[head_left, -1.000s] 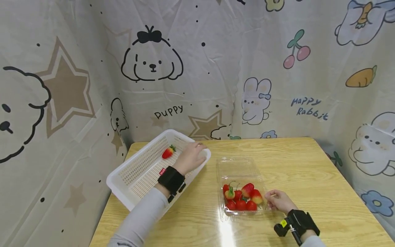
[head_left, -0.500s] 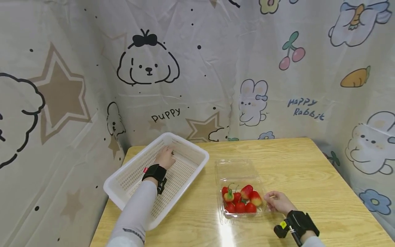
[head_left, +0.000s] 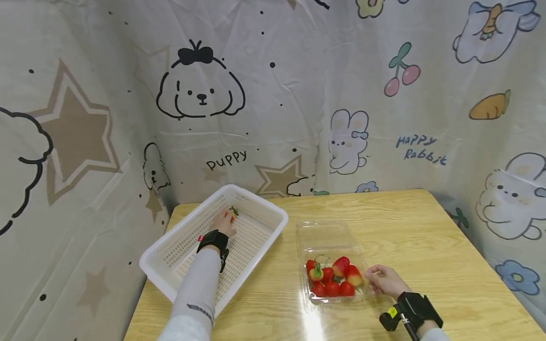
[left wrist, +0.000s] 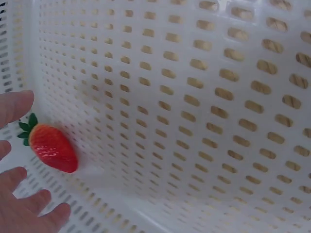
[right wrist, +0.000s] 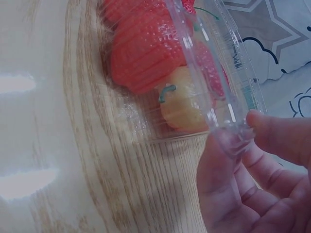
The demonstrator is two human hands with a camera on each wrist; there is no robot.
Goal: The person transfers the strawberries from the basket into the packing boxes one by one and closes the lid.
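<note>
A red strawberry with green leaves lies at one end of the white perforated plastic basket. My left hand reaches down into this basket beside the strawberry. In the left wrist view the thumb and spread fingers stand on either side of the fruit with a gap between. On the right, a clear plastic clamshell box lies with its lid folded back, holding strawberries and several small red fruits. My right hand pinches the box's rim at a corner between thumb and fingers.
The wooden table carries both containers, with the basket at its left side. A printed curtain hangs behind the table and along both sides. Black wrist straps with cameras sit on both wrists.
My left hand has moved from the basket's right rim leftward and down to the strawberry inside. The right hand has kept its hold on the box corner. The head view has shifted slightly.
</note>
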